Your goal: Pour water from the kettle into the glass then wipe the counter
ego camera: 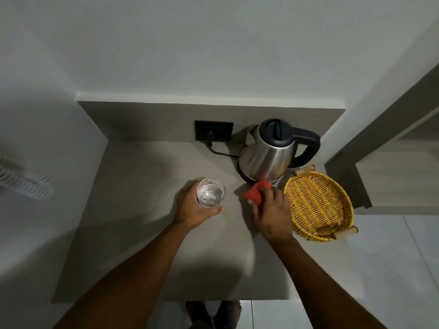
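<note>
A person stands at a smooth grey-brown counter (142,233) and looks down at both bare arms. The left hand (192,210) wraps its grip around a clear round drinking glass (210,193) that has water in it. The fingers curl round the far side and the thumb lies along the near side. You cannot tell if the glass sits on the counter or is held just above it.

The right hand (273,213) has its grip squeezed shut on a small crumpled red cloth (257,192). The cloth pokes out past the fingers and touches the counter, right at the foot of the kettle.

The shiny silver metal kettle with a black lid and black curved handle (268,155) stands upright on its dark round base, at the back of the counter. Its spout points left and its handle points right. A black cord (221,151) runs from the base to a black wall socket (213,130) on the back panel.

Just right of the right hand sits a round yellow woven basket with small wooden handles (318,207). It is bumpy and made of thin strands. It stands at the counter's right edge, close to the kettle, so the cloth has little room on that side.

A white coiled cord (26,184) hangs on the left wall. Pale floor tiles (384,269) show on the right.
</note>
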